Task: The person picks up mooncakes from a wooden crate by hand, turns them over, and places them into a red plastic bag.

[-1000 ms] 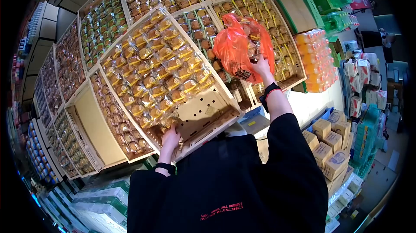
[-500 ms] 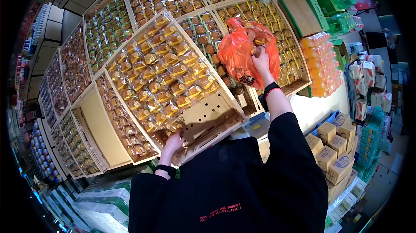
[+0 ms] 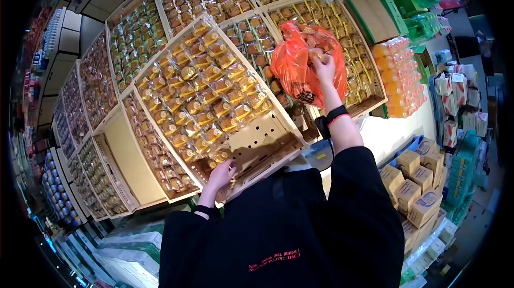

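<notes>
At the near left corner of the pale wooden tray with a perforated bottom, the left hand is low over the rim, wrist bent slightly inward, fingers curled and reaching toward the bare near end. And there's the change: those fingertips have slid right, off the clear-wrapped brown bun packet with a yellow band, which now sits at the near end of its row; that suggests it has been let go. The fingers are drawn loosely together; whether anything small is between them, I cannot tell. Beyond, rows of similar wrapped buns fill the tray back to its far corner, leaving the near right corner bare. Over to the right, the right arm stretches forward, forearm angled up, and the right hand is at the mouth of the crinkled translucent red plastic bag. It has shifted a touch farther in, thumb and fingers pinched around something small and pale, too unclear to name. The bag leans over the left part of the rear wooden tray, more wrapped buns showing along its right edge. Past that edge stand orange drink bottles, and farther back, green plastic-wrapped bottles.
</notes>
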A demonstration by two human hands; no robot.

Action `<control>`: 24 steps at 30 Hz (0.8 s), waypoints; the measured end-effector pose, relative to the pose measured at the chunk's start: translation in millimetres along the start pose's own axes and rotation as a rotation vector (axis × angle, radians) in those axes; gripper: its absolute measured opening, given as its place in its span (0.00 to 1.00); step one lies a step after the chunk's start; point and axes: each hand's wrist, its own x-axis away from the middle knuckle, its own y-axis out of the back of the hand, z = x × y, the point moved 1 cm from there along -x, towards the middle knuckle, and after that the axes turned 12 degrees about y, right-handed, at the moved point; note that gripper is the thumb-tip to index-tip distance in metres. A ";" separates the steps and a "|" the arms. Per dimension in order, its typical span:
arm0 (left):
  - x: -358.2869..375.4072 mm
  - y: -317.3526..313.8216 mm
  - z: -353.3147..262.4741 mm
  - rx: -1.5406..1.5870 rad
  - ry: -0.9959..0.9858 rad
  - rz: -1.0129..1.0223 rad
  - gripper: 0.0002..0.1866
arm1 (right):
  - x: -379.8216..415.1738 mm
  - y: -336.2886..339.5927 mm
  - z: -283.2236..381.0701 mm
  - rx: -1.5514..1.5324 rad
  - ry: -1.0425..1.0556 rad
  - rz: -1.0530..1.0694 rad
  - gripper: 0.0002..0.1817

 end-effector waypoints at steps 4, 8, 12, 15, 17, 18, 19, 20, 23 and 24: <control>5.3 19.8 -32.4 0.057 -0.051 -0.101 0.14 | 36.2 23.1 65.1 -0.134 0.059 -0.386 0.16; 5.2 18.4 -25.8 0.110 -0.083 -0.174 0.13 | 112.5 1.8 138.0 -0.163 0.032 0.216 0.16; 5.1 -1.8 -6.5 0.033 -0.016 -0.142 0.14 | 187.1 -49.9 110.2 -0.072 -0.199 0.921 0.18; 5.2 -10.8 -4.6 0.013 0.001 -0.071 0.15 | 230.2 -93.4 84.5 0.251 0.099 1.159 0.22; 7.9 -15.3 -4.7 0.054 -0.020 -0.063 0.15 | 253.2 -120.2 56.7 0.254 0.030 1.260 0.26; 7.5 -16.0 -4.9 0.057 -0.012 -0.065 0.15 | 263.7 -132.4 42.5 0.250 0.030 1.268 0.26; 7.1 -16.2 -5.4 0.038 -0.029 -0.092 0.15 | 274.5 -144.2 26.3 0.194 0.058 1.186 0.26; 6.7 -16.1 -6.3 0.018 -0.046 -0.118 0.15 | 281.5 -152.2 19.2 0.138 0.084 1.102 0.26; 3.9 -12.2 -10.4 0.026 -0.015 -0.091 0.15 | 276.9 -145.4 48.6 0.224 0.053 1.024 0.28; -1.0 -11.5 -12.9 0.002 0.003 -0.062 0.15 | 273.0 -140.4 53.3 0.231 0.024 0.984 0.28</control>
